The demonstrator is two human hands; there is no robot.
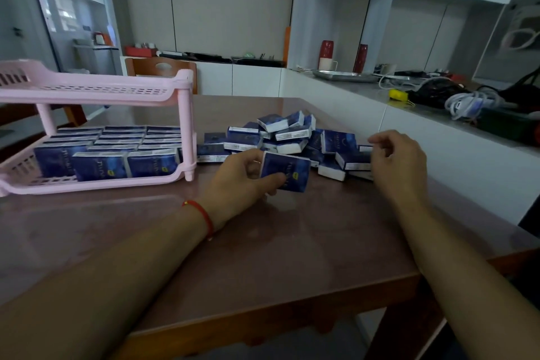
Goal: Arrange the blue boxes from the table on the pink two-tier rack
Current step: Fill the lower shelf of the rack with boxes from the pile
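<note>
The left hand (242, 175) sits just right of the frame's centre, thumb below and fingers (253, 165) curled behind a blue box (287, 171), clamped on its left end. The box stands on a long edge close over the surface (263, 248), its broad printed face turned toward the camera, its long axis running left to right and tilted slightly down to the right. The right hand (397, 162) hovers at centre right, fingers loosely curled and a little apart at the right edge of the pile (289, 137); whether they touch a box there I cannot tell. The pile lies just behind both hands, boxes jumbled at all angles, some flat, some on edge with white ends showing. To the left, the pink rack (96, 90) stands on the surface, its near-right post (188, 126) between the pile and the lower tier (87, 183). That tier holds boxes in tight rows, upright on long edges, front faces toward the camera. The upper tier shows only its slotted pink tray. A red cord (204, 215) circles the left wrist. Behind the rack is a wooden chair (160, 67); at upper right a counter (380, 90) carries red vases (326, 50), a tray and tangled cables (467, 102).
</note>
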